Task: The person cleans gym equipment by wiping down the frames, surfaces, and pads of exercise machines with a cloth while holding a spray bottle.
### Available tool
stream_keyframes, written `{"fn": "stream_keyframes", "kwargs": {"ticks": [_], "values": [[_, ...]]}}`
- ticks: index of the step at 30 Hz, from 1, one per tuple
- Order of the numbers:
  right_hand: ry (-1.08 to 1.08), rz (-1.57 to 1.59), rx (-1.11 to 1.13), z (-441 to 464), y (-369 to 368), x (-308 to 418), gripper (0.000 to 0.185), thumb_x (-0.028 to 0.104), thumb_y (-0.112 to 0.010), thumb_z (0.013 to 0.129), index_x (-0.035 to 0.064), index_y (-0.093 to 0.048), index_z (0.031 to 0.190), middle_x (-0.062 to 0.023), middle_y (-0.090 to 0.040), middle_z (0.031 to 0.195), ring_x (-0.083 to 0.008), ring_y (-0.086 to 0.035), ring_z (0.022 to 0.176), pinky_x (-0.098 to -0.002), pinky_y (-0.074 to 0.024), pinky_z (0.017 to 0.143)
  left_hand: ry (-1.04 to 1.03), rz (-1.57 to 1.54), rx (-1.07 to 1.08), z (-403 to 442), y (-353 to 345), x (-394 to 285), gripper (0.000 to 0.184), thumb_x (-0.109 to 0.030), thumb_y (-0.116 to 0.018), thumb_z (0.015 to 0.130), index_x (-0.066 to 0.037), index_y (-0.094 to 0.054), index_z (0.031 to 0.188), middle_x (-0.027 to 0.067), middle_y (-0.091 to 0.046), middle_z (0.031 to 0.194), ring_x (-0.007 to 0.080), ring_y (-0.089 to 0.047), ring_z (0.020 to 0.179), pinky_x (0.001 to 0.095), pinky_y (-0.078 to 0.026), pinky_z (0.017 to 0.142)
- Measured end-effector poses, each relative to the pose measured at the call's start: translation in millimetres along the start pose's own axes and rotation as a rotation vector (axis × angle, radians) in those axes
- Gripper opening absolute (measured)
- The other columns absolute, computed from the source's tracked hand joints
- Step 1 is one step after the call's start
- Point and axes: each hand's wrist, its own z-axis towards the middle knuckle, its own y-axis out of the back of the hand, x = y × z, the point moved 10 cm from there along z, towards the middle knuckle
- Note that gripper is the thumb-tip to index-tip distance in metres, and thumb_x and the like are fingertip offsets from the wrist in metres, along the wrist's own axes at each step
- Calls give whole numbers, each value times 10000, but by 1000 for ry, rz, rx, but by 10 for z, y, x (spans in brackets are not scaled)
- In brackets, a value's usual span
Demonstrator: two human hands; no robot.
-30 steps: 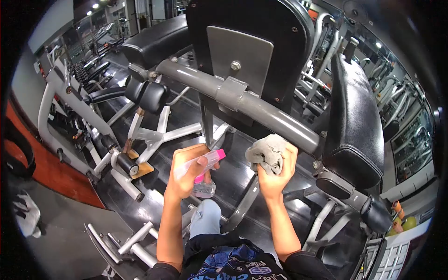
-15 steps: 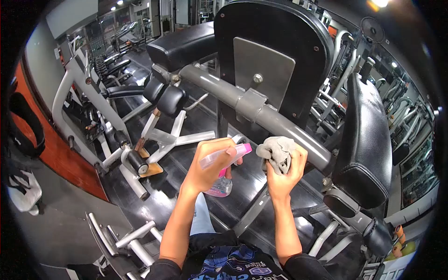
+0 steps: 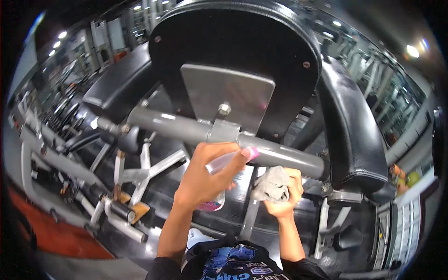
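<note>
A clear spray bottle [image 3: 213, 206] with a pink nozzle is gripped in my left hand [image 3: 204, 175], its head tilted up to the right. My fingers wrap its neck and hide much of it. Crumpled in my right hand [image 3: 290, 196] is a grey cloth [image 3: 272, 185]. Both hands are in front of a thick grey tube [image 3: 284, 154] on a gym machine. Above the tube is the black back of a padded backrest [image 3: 242, 39], with a grey metal plate [image 3: 228, 93] bolted to it.
Black padded arms flank the backrest, one at the left [image 3: 119, 84] and one at the right [image 3: 352, 126]. A machine with a light grey frame [image 3: 144, 172] stands at the lower left. Orange and green round objects [image 3: 411, 178] are at the right.
The view has turned and come closer to the backrest, which now looks larger and further left. My left hand with the spray bottle appears nearer the tube; the cloth stays in my right hand.
</note>
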Motion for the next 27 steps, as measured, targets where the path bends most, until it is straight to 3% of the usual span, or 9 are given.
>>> {"fn": "stream_keyframes", "kwargs": {"ticks": [2,4,5,10,12,13,17,22,27], "values": [[-34,15,32,-2,67,-13,464,169,-832,516,17,-657,919,-146,-641,945,-250,-650,788,-329,-522,706,69,-35,77,77,-57,94,309,-264,-632,905,21,-650,786,50,-613,683,139,-585,513,282,-491,542],[-82,-98,14,42,180,88,471,159,-820,504,12,-660,922,-152,-643,943,-253,-654,791,-327,-521,712,-228,188,-135,100,100,-167,348,-258,-575,924,38,-624,748,64,-615,691,121,-600,525,253,-514,458],[-87,-149,-9,83,229,168,471,159,-820,504,12,-660,922,-152,-643,943,-253,-654,791,-327,-521,712,-132,220,158,221,-50,-165,308,-212,-583,904,33,-626,721,67,-615,662,126,-602,540,256,-505,449],[-165,-435,-78,323,429,509,472,165,-763,530,-9,-641,952,-170,-641,933,-289,-646,831,-349,-515,743,-276,227,336,337,-75,-360,308,-191,-568,903,35,-609,696,59,-580,601,128,-594,510,248,-481,439],[-270,-562,-110,387,488,559,442,109,-723,583,-24,-613,990,-176,-610,952,-318,-631,869,-357,-505,760,-72,33,336,429,2,-187,234,-237,-634,842,-25,-650,743,136,-626,680,347,-557,637,392,-429,745],[-305,-654,-149,422,491,598,428,82,-713,597,-21,-613,1001,-172,-610,965,-321,-631,875,-358,-503,773,-81,22,363,442,10,-194,234,-237,-634,842,-25,-650,743,136,-626,680,347,-557,637,392,-429,745],[-422,-831,-173,562,214,646,406,61,-721,641,7,-624,1032,-164,-616,1013,-338,-640,912,-366,-510,793,-42,-237,519,454,0,-177,328,-220,-596,924,52,-618,740,70,-586,628,115,-582,489,247,-430,420],[-481,-649,4,586,-577,703,399,158,-752,661,37,-627,1020,-153,-604,1017,-352,-645,904,-398,-525,767,-11,-408,679,449,11,-95,301,-197,-535,933,45,-613,773,64,-603,670,106,-575,476,245,-457,454],[-688,-991,-179,626,205,647,282,194,-671,739,67,-671,991,-142,-625,967,-354,-644,870,-414,-513,754,-43,-501,825,415,17,-120,354,-232,-484,949,57,-607,785,80,-611,692,116,-587,480,248,-482,476]]}}
